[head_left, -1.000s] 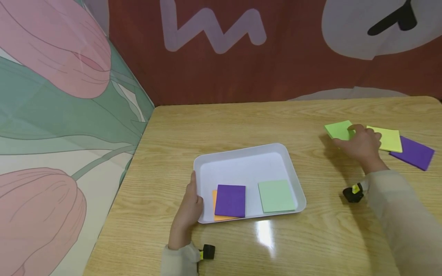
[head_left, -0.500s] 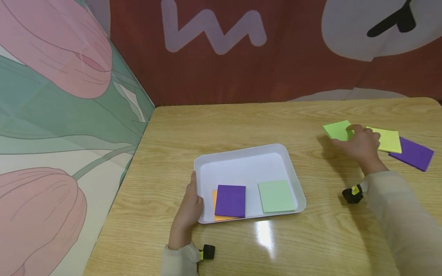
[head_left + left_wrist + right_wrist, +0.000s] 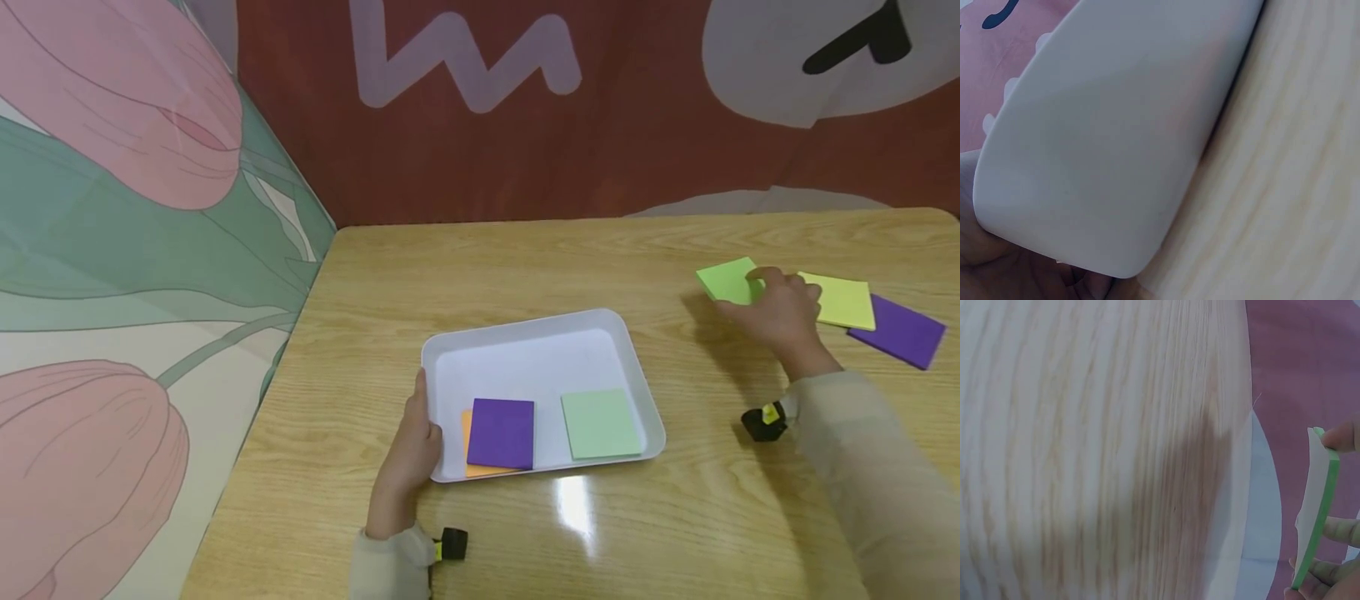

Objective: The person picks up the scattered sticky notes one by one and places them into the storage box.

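Note:
My right hand (image 3: 780, 317) pinches a bright green sticky note pad (image 3: 726, 282) at the table's far right. The right wrist view shows this green pad (image 3: 1319, 506) edge-on between thumb and fingers, its shadow falling on the wood. My left hand (image 3: 411, 446) holds the left end of a white tray (image 3: 525, 323), its thumb at the rim and its fingers along the outside. In the left wrist view, the tray wall (image 3: 1110, 137) covers part of that hand. Inside the tray, a purple pad (image 3: 501, 433) overlaps an orange pad (image 3: 480, 472), and a mint green pad (image 3: 602, 425) lies at the right.
Beside my right hand, a yellow pad (image 3: 847, 302) partly covers another purple pad (image 3: 900, 332) on the wooden table (image 3: 495, 267). A red printed cloth (image 3: 645, 158) hangs behind the table, and a flower-patterned cloth (image 3: 150, 275) hangs to the left.
My right hand has shifted slightly left with the bright green pad in its grip. The left hand and the tray have stayed in place.

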`<state>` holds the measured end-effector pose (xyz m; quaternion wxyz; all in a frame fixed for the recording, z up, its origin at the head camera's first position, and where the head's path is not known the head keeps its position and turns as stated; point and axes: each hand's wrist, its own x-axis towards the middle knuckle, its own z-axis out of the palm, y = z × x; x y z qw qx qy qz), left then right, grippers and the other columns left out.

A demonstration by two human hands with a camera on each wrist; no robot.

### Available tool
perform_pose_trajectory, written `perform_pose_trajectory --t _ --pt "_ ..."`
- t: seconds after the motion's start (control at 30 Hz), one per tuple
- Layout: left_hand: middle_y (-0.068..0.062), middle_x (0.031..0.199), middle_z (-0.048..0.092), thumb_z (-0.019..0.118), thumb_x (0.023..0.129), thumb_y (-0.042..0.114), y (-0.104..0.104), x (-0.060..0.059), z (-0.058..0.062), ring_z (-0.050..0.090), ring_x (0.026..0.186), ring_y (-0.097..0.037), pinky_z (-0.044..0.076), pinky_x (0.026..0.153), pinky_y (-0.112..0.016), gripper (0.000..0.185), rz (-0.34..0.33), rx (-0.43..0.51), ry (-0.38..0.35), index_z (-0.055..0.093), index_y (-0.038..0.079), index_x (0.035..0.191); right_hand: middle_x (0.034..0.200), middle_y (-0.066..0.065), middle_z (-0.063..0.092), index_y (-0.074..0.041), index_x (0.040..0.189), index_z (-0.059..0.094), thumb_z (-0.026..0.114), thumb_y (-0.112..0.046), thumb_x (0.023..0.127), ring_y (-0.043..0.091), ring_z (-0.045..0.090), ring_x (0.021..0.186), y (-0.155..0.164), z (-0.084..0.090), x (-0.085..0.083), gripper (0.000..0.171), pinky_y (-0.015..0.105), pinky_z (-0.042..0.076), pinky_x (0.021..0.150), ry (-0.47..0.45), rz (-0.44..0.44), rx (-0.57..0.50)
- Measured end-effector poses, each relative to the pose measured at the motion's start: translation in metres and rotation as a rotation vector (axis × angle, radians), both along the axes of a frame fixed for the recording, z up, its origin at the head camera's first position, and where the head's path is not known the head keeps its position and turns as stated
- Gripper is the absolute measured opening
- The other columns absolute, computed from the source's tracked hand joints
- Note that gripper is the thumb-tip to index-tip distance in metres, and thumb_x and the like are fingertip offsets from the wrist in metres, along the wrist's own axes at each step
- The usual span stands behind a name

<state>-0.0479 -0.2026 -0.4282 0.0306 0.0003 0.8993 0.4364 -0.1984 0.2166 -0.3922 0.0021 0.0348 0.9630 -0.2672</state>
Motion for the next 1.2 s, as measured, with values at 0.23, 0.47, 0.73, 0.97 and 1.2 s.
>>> perform_pose_trajectory --t 0.23,0.47,0.73,0.97,1.2 --pt "-0.029 0.136 0.011 0.027 0.077 -0.012 0.0 0.0 0.001 0.011 0.125 -0.031 0.012 0.101 -0.042 0.065 -0.001 -0.007 0.002 -0.003 -0.007 0.135 0.113 0.039 0.027 0.01 0.12 0.035 0.056 -0.042 0.076 0.051 0.019 0.1 -0.003 0.0 0.002 0.071 0.057 0.021 0.074 -0.018 0.009 -0.013" --pt "-0.03 0.135 0.012 0.028 0.076 -0.012 0.0 0.0 0.001 0.013 0.124 -0.031 0.012 0.1 -0.042 0.066 0.004 -0.018 -0.002 -0.003 -0.007 0.135 0.114 0.04 0.027 0.009 0.119 0.035 0.056 -0.042 0.076 0.051 0.02 0.1 -0.005 0.002 0.003 0.07 0.057 0.021 0.074 -0.006 0.017 -0.016" --pt "-0.031 0.134 0.012 0.027 0.076 -0.012 -0.001 -0.001 0.0 0.013 0.124 -0.032 0.013 0.1 -0.043 0.066 -0.006 -0.011 0.022 -0.003 -0.008 0.134 0.115 0.039 0.027 0.009 0.119 0.035 0.057 -0.041 0.076 0.049 0.019 0.101 -0.008 0.005 0.003 0.07 0.056 0.022 0.073 -0.001 0.021 -0.049" --pt "-0.032 0.134 0.012 0.027 0.073 -0.014 -0.002 -0.002 -0.001 0.013 0.124 -0.032 0.012 0.1 -0.043 0.067 -0.016 0.007 0.037 -0.003 -0.01 0.133 0.114 0.04 0.027 0.01 0.118 0.036 0.059 -0.037 0.075 0.049 0.019 0.1 -0.012 0.008 0.006 0.068 0.055 0.022 0.073 0.018 0.033 -0.063" --pt "-0.029 0.136 0.01 0.026 0.073 -0.014 -0.001 -0.001 -0.001 0.012 0.125 -0.029 0.011 0.101 -0.041 0.068 -0.017 0.021 0.026 -0.004 -0.009 0.134 0.113 0.039 0.029 0.011 0.118 0.035 0.06 -0.036 0.075 0.048 0.019 0.1 -0.015 0.01 0.009 0.068 0.053 0.023 0.072 0.026 0.043 -0.066"
